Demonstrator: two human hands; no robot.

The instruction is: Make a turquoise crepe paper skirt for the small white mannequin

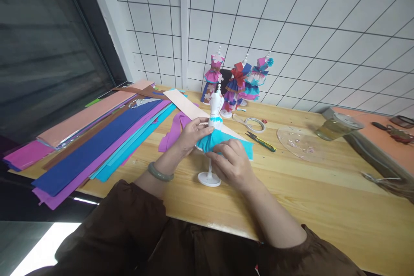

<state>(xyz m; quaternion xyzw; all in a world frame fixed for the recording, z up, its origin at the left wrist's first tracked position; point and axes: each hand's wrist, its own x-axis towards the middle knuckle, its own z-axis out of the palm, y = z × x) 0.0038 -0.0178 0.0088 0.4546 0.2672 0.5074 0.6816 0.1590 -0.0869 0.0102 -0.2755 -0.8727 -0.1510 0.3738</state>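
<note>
Pressing with thumb and fingers, the left hand grips a piece of crinkled turquoise paper at the waist of a small white dress form, upright on its round foot near the middle of the pale wooden table. Just beside it, the right hand has a narrow pinch on the paper's lower part, though the exact fingertip contact is partly hidden. The paper's loose end reaches out past the right hand. Doing this well seems to call for a steady left thumb, small even folds and a light touch, as thin paper may tear; the slim stand could tip under a sideways pull.

At far left, long multicoloured paper strips appear to overhang the front edge, so the left elbow has less space. Behind, 3 small forms in colourful ruffles limit reach. Rightward, yellow-green snips with dark blades lie near the loose end; beyond are a clear round plate with tiny beads and a clear cup of yellowish liquid. The right forearm's better room looks nearer the front edge.
</note>
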